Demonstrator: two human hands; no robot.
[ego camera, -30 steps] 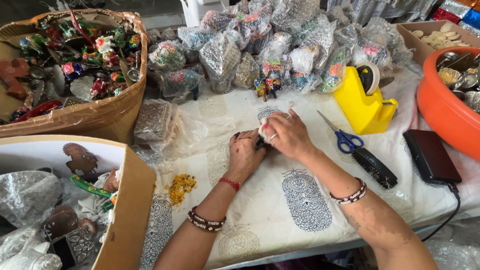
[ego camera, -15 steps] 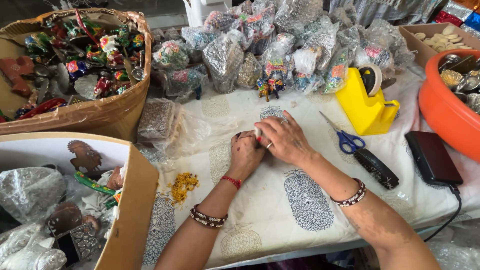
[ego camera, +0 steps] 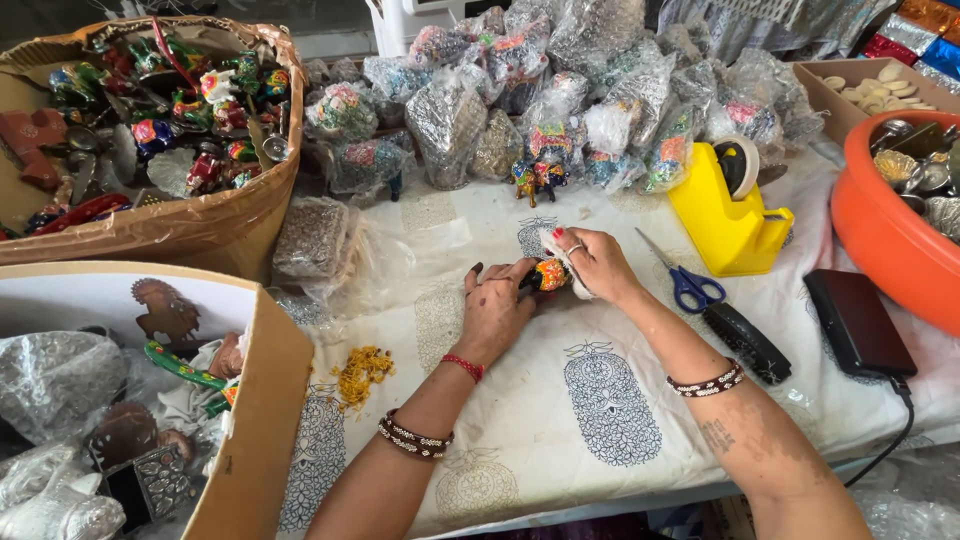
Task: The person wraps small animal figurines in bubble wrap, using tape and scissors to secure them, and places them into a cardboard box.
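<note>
The worktop (ego camera: pixel 560 420) under its white printed cloth is crowded on three sides, so your free room is the bare stretch straight in front of you — keep the work there. To your left stand two cardboard boxes, the far one (ego camera: pixel 200 225) heaped with painted figures, the near one (ego camera: pixel 255 400) holding wrapped pieces; its corner sits close beside your left forearm, so keep that elbow tucked in. Across the back runs a bank of plastic-wrapped figures (ego camera: pixel 560 90), and an orange tub (ego camera: pixel 875 235) bulges in from the right. Nearer your right wrist are the yellow tape dispenser (ego camera: pixel 725 215), a black brush (ego camera: pixel 748 340) and blue-handled scissors (ego camera: pixel 690 282), their blades pointing towards your knuckles — swing that hand inward, not out.

The small painted figure (ego camera: pixel 551 273) lies between both hands, just above the cloth. Your left hand (ego camera: pixel 495 310) steadies its near end, fingers closed loosely round it. Your right hand (ego camera: pixel 598 262) has its grip pinched on a scrap of white cloth (ego camera: pixel 567 262) pressed to the figure. Judging by this, hold the figure low, turn it with the left, and rub in short strokes.
</note>
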